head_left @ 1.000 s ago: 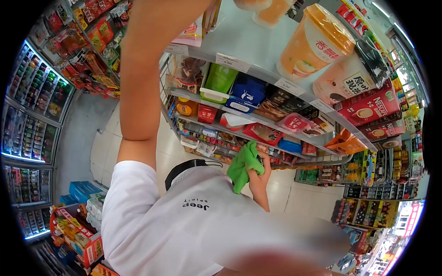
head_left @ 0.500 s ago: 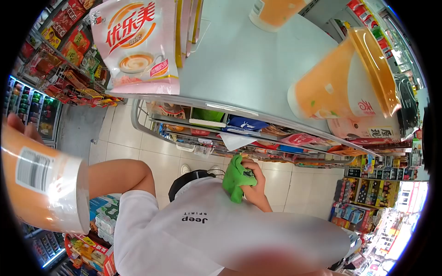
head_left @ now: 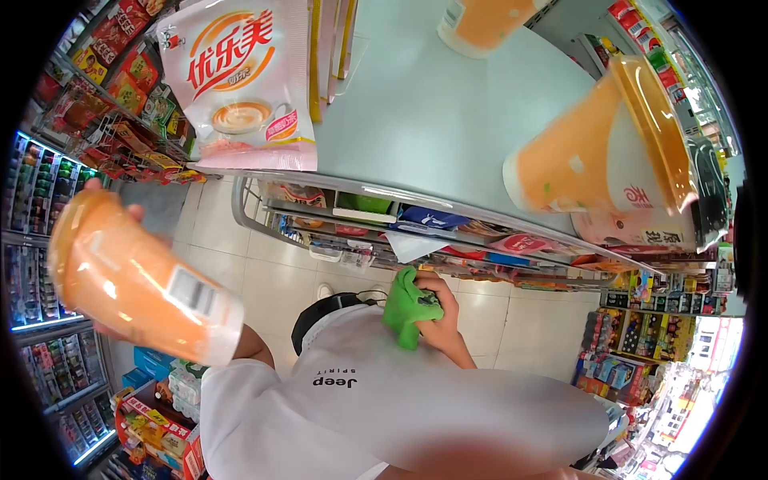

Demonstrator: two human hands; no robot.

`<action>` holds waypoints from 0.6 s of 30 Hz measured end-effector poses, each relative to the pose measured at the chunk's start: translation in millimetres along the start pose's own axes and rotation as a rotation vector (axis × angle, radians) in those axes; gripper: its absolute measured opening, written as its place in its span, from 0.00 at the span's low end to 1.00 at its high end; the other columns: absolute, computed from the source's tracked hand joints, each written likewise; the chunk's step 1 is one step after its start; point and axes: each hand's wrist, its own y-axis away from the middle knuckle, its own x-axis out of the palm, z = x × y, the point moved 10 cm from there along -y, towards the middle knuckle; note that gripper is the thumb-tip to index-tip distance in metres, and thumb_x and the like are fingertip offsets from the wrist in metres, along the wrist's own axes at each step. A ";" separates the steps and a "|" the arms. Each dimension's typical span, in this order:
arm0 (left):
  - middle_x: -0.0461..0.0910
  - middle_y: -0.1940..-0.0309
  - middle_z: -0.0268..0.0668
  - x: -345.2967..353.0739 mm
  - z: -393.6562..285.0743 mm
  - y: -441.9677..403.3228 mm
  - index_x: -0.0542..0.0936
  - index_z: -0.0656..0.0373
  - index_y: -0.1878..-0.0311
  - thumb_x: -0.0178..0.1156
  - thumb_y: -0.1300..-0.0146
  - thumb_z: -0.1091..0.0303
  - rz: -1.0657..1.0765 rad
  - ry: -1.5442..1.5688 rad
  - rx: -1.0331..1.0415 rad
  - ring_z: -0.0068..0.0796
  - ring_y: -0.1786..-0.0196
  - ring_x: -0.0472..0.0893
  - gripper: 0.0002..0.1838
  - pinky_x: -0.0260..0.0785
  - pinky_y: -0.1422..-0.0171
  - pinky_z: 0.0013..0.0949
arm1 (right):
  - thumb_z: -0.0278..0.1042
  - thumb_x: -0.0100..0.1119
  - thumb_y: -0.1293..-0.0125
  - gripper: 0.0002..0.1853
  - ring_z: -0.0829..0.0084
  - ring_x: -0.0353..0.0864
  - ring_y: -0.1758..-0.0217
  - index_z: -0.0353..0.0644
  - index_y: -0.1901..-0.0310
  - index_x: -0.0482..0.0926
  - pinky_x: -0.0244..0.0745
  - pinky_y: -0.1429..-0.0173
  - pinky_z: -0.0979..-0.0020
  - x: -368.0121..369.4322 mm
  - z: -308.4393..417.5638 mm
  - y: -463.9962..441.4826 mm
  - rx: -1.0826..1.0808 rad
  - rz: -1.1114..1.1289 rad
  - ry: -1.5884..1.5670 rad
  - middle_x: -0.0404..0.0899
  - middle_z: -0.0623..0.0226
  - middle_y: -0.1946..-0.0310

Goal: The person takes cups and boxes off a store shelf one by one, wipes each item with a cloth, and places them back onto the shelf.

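My left hand (head_left: 134, 213) is wrapped round an orange cup (head_left: 140, 280) at the left, away from the shelf; the cup hides most of the hand, and its white base points toward my left sleeve. Close to my chest, my right hand (head_left: 442, 308) grips a crumpled green cloth (head_left: 410, 308). On the grey shelf (head_left: 408, 120) in front of me, another orange cup (head_left: 600, 152) appears at the right and a third cup (head_left: 480, 24) farther back. A pink milk tea bag (head_left: 240, 88) stands at the shelf's left end.
Below the top shelf, lower racks (head_left: 448, 228) hold packets. Hanging snack packets (head_left: 120, 88) and drink coolers (head_left: 48, 200) line the left side. Boxed goods (head_left: 160, 428) stand low at the left. Bottle racks (head_left: 656, 324) are at the right, above the tiled floor (head_left: 280, 272).
My left arm has come down from the shelf, bringing an orange cup out to the left; the cup is now tilted differently. The view has shifted closer to the shelf top. My right hand still holds the cloth.
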 end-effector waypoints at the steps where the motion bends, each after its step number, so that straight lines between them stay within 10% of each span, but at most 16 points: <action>1: 0.45 0.16 0.56 3.3 16.2 6.4 0.49 0.59 0.16 0.69 0.32 0.59 -0.049 0.056 0.064 0.60 0.24 0.69 0.50 0.74 0.29 0.65 | 0.26 0.68 0.38 0.21 0.62 0.80 0.39 0.37 0.44 0.76 0.74 0.35 0.64 -1.6 2.2 1.6 -0.014 -0.008 0.007 0.79 0.50 0.39; 10: 0.44 0.16 0.58 -22.0 99.8 100.3 0.54 0.56 0.16 0.73 0.40 0.45 -0.652 0.462 -0.051 0.47 0.35 0.75 0.56 0.70 0.35 0.48 | 0.21 0.63 0.44 0.22 0.62 0.76 0.34 0.35 0.45 0.77 0.67 0.28 0.61 6.5 -0.4 5.8 0.025 -0.119 0.076 0.78 0.52 0.38; 18: 0.71 0.29 0.54 3.3 126.9 128.6 0.66 0.63 0.23 0.45 0.26 0.33 -0.644 0.877 -0.256 0.44 0.36 0.79 0.44 0.75 0.34 0.46 | 0.24 0.65 0.34 0.22 0.74 0.79 0.43 0.34 0.38 0.77 0.71 0.35 0.71 52.3 -16.4 4.6 0.225 -0.179 -0.140 0.81 0.64 0.45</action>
